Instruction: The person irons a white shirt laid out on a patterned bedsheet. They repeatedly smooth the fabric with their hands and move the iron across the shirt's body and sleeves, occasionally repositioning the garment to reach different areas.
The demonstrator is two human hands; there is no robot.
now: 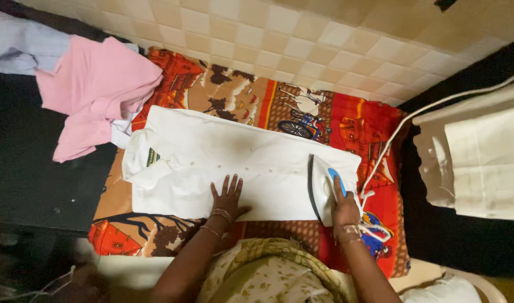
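- Your patterned olive garment (268,269) filled the bottom of the view, nearest the camera, with both forearms reaching out from it.
- Spread flat across the ironing surface lay the white shirt (212,157), collar toward your left, button line running along its middle.
- Your right hand (345,212) had its grip closed around the blue handle of the white iron (323,188), which sat on the right-hand end of the shirt.
- Your left hand (229,197) lay open, fingers spread, palm pressed flat on the shirt's near edge; it gripped nothing and only pinned the cloth.
- Risk, as a judgement: your left hand was close to the iron's path, so a stroke toward the collar could have caught your fingertips.
- Another risk: an iron left resting in one spot could have scorched the white cloth.
- The white cord (391,140) ran from the iron up toward the right, with a loop lying just beside your right wrist; it could have snagged or dragged across the pressed cloth.
- Under the shirt lay a printed orange and brown cloth (358,123).
- A pink garment (94,90) lay crumpled at the upper left, partly over the dark desk (38,174).
- Folded cream cloth (481,163) sat well apart at the right.
- Beige tiles (324,39) lay beyond the surface.
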